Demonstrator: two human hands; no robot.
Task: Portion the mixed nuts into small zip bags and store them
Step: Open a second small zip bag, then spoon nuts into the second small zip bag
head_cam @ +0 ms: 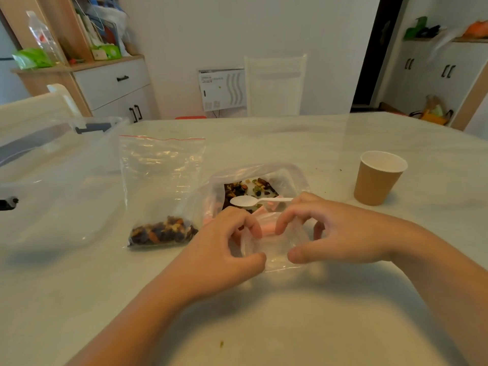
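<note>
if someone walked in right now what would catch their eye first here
Front and centre, the left hand and right hand pinch open a small empty clear zip bag on the pale table. Just behind lies a large open bag of mixed nuts with a white plastic spoon across it. Left stands a red-striped zip bag already portioned.

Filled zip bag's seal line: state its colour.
Red, on the filled zip bag; head view.
</note>
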